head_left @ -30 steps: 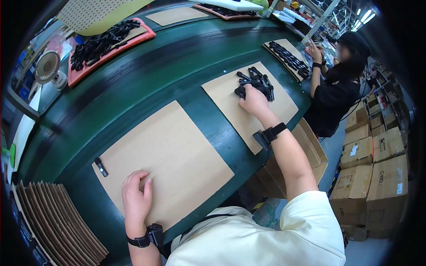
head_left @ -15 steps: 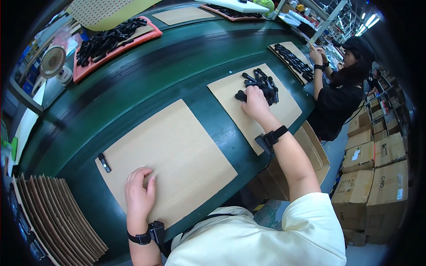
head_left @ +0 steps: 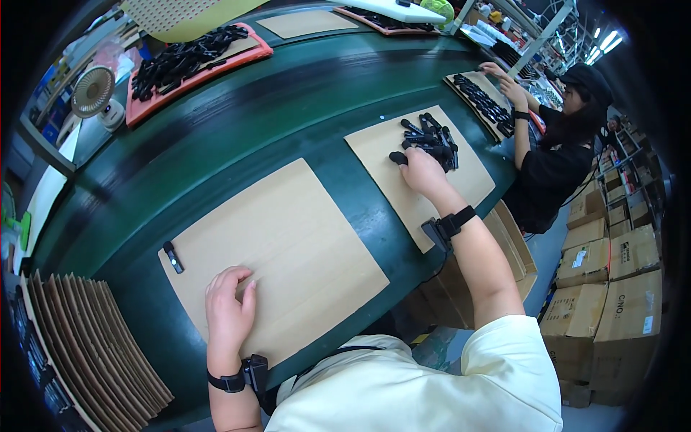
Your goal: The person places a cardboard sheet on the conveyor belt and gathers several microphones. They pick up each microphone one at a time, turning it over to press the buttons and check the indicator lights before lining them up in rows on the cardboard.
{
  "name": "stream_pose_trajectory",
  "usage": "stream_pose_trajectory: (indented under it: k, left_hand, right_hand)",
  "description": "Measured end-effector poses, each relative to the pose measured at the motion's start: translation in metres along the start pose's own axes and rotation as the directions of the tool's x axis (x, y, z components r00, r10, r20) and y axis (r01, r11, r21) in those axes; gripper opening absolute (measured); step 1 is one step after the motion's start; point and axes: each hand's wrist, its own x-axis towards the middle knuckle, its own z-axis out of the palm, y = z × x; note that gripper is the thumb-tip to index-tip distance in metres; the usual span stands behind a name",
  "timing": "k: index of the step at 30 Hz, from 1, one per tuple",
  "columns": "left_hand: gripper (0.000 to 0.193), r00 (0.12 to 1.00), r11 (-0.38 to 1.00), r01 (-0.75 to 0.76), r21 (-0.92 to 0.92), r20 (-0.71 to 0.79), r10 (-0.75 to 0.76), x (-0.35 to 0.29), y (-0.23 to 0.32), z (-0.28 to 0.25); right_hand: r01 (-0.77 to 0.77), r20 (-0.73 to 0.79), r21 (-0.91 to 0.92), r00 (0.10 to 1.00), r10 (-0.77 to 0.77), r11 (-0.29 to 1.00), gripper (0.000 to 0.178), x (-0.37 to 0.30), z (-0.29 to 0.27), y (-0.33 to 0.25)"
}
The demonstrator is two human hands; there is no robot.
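My left hand (head_left: pixel 230 306) rests open on the near left cardboard sheet (head_left: pixel 288 230), thumb apart from the curved fingers, nothing in it. Close to that sheet's left corner lies one small black clip-on microphone (head_left: pixel 173 258) with a rounded dark head and a light spot. Over the right cardboard sheet (head_left: pixel 403 209), my right hand (head_left: pixel 425 174) is closed on a black microphone (head_left: pixel 397 157), whose rounded end sticks out left of the fingers. Just beyond it is a loose pile of similar black microphones (head_left: pixel 432 133), partly covered by the hand. My fingertips are hidden.
Cardboard sheets (head_left: pixel 93 345) stand stacked on edge at the lower left. Across the green table (head_left: pixel 237 122) sit an orange tray (head_left: pixel 263 52) of black pieces and a small fan (head_left: pixel 93 92). At right, a co-worker (head_left: pixel 554 158) handles a filled board (head_left: pixel 497 97); cartons (head_left: pixel 583 309) stand behind.
The view has shifted slightly. My right hand has drawn back a little toward me from the pile; my left hand stays put. The co-worker's hands have moved over the filled board.
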Motion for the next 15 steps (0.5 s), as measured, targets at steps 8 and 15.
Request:
stream_pose_trajectory:
  k: [8,15]
  left_hand:
    - [0.015,1.0,1.0,0.01,0.017,0.004,-0.01,-0.001,0.0,-0.003]
    - [0.018,0.987,0.925,0.141,-0.353,-0.023,-0.16,-0.004,0.0,0.001]
  right_hand:
    - [0.187,-0.031,0.544,0.979,-0.203,0.818,0.025,-0.031,-0.029,-0.055]
    - [0.512,-0.11,0.726,0.746,-0.657,0.46,0.019,-0.09,-0.036,-0.162]
